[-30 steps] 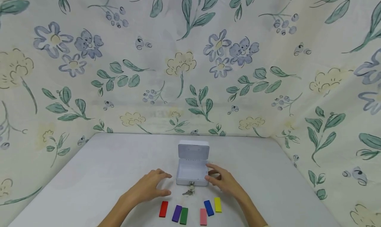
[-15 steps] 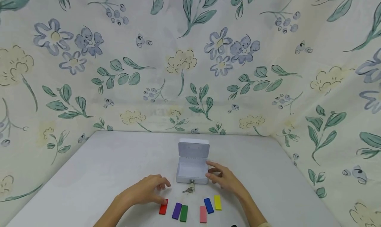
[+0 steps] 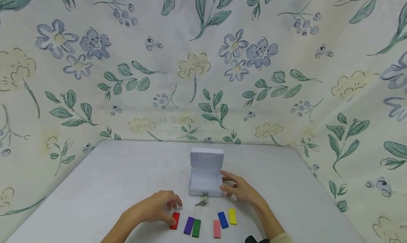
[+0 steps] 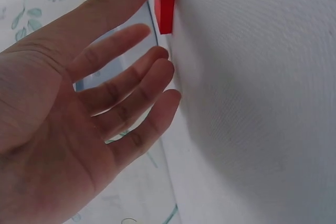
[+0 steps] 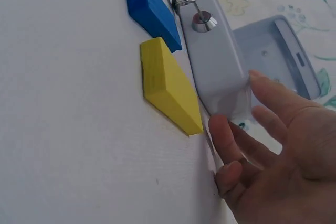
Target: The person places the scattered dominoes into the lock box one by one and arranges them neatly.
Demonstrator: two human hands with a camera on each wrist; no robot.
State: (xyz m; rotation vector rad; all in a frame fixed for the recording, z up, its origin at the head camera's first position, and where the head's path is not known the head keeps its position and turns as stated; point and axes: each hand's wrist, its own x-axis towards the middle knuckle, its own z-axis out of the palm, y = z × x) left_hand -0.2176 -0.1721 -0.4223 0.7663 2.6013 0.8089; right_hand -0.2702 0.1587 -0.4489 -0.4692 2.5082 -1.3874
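- Red block lies at your left hand's thumb tip; that hand is loosely spread, gripping nothing.
- Likely light, stiff; pinch its long edges.
- Your right hand, fingers loose, has the box at its fingertips.

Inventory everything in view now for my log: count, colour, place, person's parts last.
box: 1, pale grey, centre, lid open
lock: 1, silver, box front
keys: number unclear, silver, by the lock
red block: 1, red, leftmost
purple block: 1, purple, second from left
green block: 1, green, third
pink block: 1, pink, fourth
blue block: 1, blue, fifth
yellow block: 1, yellow, rightmost
table: 1, white, beneath these
floral backdrop: 1, cream, around the table
dark object: 1, black, bottom of head view
sleeve: 1, pale yellow, beside dark object
left hand: 1, thumb on red block
right hand: 1, at box's right side
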